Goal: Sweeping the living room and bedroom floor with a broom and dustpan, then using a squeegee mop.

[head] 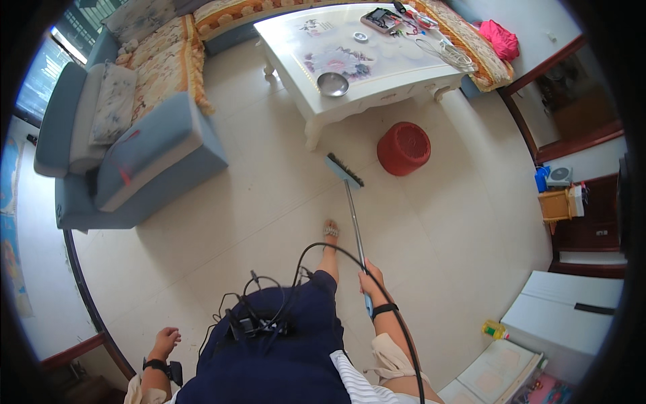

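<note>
A broom with a grey metal handle [355, 222] slants across the floor, its pale blue head with dark bristles [344, 170] lying near a leg of the white table. My right hand [372, 277] is closed around the handle near its blue grip end. A black cable passes over that wrist. My left hand [167, 339] hangs at the lower left, fingers loosely curled, holding nothing. Beyond the broom head, to its right, an upturned red plastic basket [404, 149] stands on the tiles. My sandalled foot [330, 230] is beside the handle.
The white table [282, 65] bears a metal bowl [332, 84], a tray of tools [381, 20] and coiled cable [454, 55]. A blue-grey sofa [151, 166] stands at the left. White boxes [560, 308] and a bottle of yellow oil [495, 330] are at the lower right.
</note>
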Demonstrator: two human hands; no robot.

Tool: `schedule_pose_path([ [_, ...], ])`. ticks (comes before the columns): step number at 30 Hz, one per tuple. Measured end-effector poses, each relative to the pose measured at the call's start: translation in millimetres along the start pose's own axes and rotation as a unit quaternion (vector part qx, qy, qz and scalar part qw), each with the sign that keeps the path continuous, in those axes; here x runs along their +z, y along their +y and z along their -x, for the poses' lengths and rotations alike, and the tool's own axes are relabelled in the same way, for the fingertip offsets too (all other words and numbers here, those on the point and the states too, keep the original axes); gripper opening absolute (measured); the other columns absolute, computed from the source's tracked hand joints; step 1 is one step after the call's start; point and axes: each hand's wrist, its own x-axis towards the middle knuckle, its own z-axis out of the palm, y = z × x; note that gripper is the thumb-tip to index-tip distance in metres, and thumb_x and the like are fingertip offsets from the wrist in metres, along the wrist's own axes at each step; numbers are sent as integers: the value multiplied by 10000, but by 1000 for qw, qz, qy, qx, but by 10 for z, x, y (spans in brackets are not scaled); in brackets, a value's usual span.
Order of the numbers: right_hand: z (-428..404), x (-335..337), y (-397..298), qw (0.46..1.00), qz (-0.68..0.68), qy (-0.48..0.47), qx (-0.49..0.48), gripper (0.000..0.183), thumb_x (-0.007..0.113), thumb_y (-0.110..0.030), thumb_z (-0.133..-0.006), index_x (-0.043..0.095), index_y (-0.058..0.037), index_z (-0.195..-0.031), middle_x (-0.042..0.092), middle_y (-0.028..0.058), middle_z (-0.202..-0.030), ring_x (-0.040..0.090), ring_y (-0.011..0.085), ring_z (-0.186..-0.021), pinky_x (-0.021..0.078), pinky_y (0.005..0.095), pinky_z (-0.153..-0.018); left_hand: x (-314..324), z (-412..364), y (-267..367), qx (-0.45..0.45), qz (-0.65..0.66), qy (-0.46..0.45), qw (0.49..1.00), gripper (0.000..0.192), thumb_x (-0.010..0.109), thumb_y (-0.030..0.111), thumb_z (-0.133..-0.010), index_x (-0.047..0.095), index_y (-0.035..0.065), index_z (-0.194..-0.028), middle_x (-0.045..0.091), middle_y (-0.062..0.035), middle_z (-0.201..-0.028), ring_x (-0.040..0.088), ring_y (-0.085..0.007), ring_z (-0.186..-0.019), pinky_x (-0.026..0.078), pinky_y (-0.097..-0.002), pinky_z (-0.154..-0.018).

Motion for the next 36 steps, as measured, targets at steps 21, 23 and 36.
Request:
schedule_pose_path([
  [21, -4606, -1138, -1947, 996, 77, 45, 1, 348, 436, -140, -882, 426, 17, -1192, 578, 164, -717, 585, 258, -482, 472, 364, -423, 1238, 642, 2785, -166, 122, -45, 977, 262, 489, 140, -889, 512, 0, -1110, 628, -82, -914, 614, -159, -805, 483, -272, -679],
  [23, -3963, -877, -1482, 998, 46, 12, 49, 464, 307, -400, -940, 513, 7, -1027, 555, 157, -632, 553, 278, -506, 415, 419, -453, 1323, 660, 3022, -177, 53, -46, 982, 267, 490, 144, -888, 511, 1, -1112, 626, -86, -928, 612, -164, -816, 484, -280, -692],
  [36, -1666, -1074, -787, 995, 89, -26, 20, 526, 466, -54, -811, 360, -86, -1326, 538, 113, -566, 520, 210, -368, 420, 324, -346, 1199, 656, 2215, -98, 92, -47, 990, 284, 504, 157, -878, 519, -1, -1113, 622, -91, -942, 604, -153, -826, 476, -261, -696],
])
